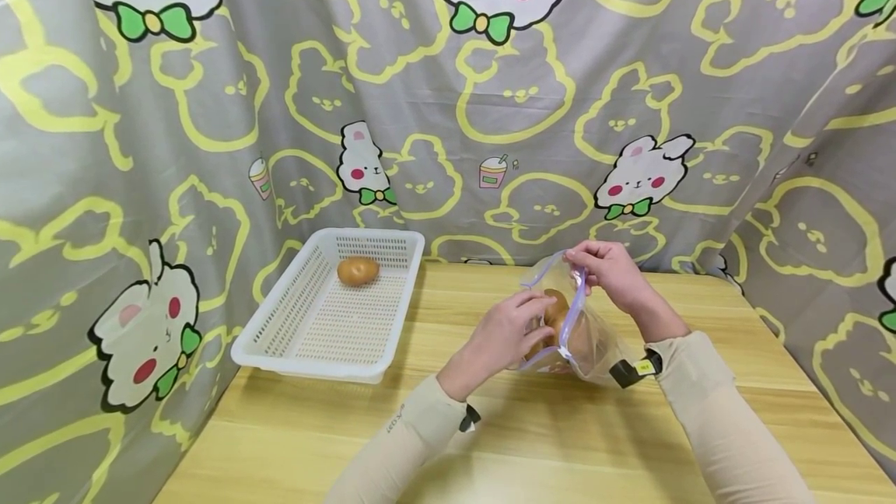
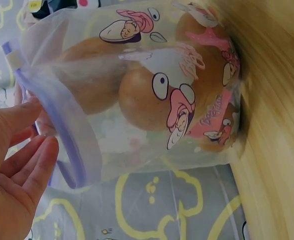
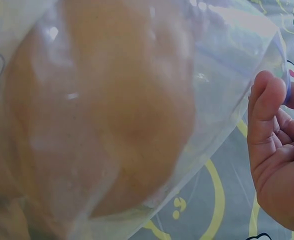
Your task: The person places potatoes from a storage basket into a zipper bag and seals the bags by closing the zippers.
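A clear zip bag [image 1: 595, 341] with a purple zip rim [image 1: 570, 317] stands on the wooden table [image 1: 490, 442], several brown potatoes [image 1: 556, 309] inside. My right hand [image 1: 577, 259] pinches the top of the rim and holds the mouth up. At the bag's mouth my left hand [image 1: 542, 309] has straight fingers beside the rim and the top potato. In the left wrist view the bag [image 2: 137, 65] shows cartoon prints, a potato [image 2: 142, 100] inside, and my left hand [image 2: 27, 150] by the purple rim [image 2: 62, 125]. The right wrist view shows a potato [image 3: 112, 110] through the plastic and my right hand [image 3: 272, 130] curled on the rim.
A white perforated basket [image 1: 308, 364] sits at the table's left with one potato [image 1: 358, 271] at its far end. A grey curtain with cartoon rabbits [image 1: 630, 99] closes in the table on three sides.
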A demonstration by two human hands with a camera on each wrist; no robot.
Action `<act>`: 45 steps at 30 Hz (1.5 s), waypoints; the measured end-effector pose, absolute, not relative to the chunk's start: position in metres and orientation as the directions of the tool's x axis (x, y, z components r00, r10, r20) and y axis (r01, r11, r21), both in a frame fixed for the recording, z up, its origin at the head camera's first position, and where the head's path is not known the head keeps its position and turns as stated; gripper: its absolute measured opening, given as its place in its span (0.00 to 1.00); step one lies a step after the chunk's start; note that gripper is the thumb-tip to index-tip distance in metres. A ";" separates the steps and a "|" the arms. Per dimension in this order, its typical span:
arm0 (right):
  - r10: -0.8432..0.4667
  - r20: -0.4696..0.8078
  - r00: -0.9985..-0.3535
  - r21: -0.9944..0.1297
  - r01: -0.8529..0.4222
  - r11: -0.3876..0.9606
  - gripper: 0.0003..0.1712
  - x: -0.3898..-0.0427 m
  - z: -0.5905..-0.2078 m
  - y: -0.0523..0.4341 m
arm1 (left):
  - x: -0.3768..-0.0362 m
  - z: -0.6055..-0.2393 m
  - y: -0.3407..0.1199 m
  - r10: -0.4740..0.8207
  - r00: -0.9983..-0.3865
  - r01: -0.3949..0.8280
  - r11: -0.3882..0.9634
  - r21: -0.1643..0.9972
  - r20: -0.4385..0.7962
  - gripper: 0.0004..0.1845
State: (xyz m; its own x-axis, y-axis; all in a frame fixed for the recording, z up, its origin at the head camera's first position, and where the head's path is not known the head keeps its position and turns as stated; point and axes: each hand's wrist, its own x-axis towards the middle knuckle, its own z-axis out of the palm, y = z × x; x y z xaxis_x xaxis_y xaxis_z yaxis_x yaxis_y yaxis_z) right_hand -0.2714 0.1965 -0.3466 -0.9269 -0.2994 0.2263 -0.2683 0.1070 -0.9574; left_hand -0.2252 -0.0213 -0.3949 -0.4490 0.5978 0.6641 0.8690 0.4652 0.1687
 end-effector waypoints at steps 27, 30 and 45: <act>-0.293 0.241 -0.925 -0.958 -0.275 0.078 0.14 -0.275 -0.345 0.201 | -0.261 -0.367 -0.100 0.434 -0.665 0.738 0.504 0.449 0.607 0.24; -0.296 0.239 -0.925 -0.958 -0.274 0.081 0.13 -0.275 -0.347 0.201 | -0.268 -0.361 -0.119 0.415 -0.723 0.684 0.538 0.492 0.551 0.24; -0.283 0.242 -0.928 -0.956 -0.278 0.092 0.15 -0.272 -0.349 0.203 | -0.328 -0.361 -0.205 0.356 -0.898 0.441 0.710 0.549 0.260 0.27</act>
